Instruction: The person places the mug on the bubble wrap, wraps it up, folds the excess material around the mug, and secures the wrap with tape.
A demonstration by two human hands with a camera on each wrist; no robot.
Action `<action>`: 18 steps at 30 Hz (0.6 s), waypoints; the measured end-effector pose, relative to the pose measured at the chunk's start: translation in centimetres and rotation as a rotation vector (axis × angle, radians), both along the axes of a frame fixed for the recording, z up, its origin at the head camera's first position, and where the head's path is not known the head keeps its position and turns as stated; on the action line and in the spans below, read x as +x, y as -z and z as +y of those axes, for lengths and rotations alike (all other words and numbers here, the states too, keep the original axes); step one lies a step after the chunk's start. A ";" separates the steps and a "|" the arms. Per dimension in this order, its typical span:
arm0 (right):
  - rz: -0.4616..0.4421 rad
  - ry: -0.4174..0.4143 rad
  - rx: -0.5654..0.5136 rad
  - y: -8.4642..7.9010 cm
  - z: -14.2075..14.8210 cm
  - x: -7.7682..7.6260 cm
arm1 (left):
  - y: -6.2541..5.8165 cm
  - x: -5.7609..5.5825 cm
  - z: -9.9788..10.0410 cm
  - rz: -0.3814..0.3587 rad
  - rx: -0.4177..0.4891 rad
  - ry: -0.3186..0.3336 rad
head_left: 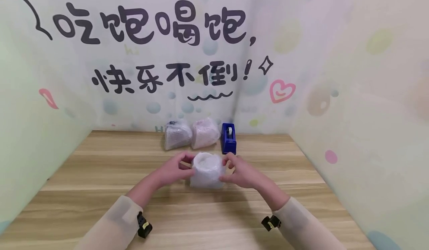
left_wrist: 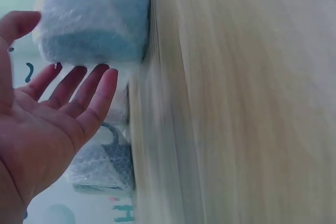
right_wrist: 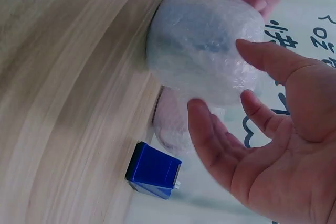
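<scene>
A bundle in bubble wrap [head_left: 207, 177], with a round rim showing at its top, stands on the wooden table between both hands. On its left side, my left hand [head_left: 172, 169] has thumb and fingers spread, fingertips right at the wrap. Loosely bent fingers of my right hand [head_left: 244, 171] frame the opposite side, the thumb against the wrap in the right wrist view. From the left wrist, the bundle [left_wrist: 94, 24] looks bluish through the plastic, and the left fingers [left_wrist: 97, 95] extend beside it. What is inside is blurred by the wrap.
Two more bubble-wrapped bundles, one greyish [head_left: 178, 136] and one pinkish [head_left: 205, 133], stand side by side near the back wall. To their right is a blue tape dispenser [head_left: 229, 144]. Printed wall sheets enclose the table [head_left: 110, 171] at the back and both sides.
</scene>
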State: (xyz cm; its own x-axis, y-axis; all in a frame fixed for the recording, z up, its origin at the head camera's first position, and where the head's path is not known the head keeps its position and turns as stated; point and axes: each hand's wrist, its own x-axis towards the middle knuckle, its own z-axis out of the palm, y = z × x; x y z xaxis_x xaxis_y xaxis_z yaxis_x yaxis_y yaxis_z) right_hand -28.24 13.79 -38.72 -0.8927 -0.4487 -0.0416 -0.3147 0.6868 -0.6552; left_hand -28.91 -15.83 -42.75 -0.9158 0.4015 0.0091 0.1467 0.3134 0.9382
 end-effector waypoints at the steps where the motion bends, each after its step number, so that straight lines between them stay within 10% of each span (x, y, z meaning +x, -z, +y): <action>1: -0.030 0.010 -0.027 0.1 0.0 -0.1 | 0.0 0.3 -0.1 0.000 -0.004 -0.007; 6: -0.131 0.079 -0.138 0.4 -0.5 -1.0 | -0.1 1.2 0.2 -0.016 -0.008 -0.092; 18: 0.020 0.160 -0.110 1.2 -4.3 -5.1 | 0.0 -0.3 0.3 0.085 -0.057 -0.340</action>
State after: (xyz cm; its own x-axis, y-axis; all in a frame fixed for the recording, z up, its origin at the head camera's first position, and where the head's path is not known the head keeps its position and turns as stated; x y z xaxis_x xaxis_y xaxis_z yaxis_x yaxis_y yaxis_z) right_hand -33.31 9.49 -39.89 -0.9533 -0.3015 0.0180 -0.2205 0.6539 -0.7237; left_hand -29.23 -15.54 -42.72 -0.9941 0.0759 0.0776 0.1020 0.4088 0.9069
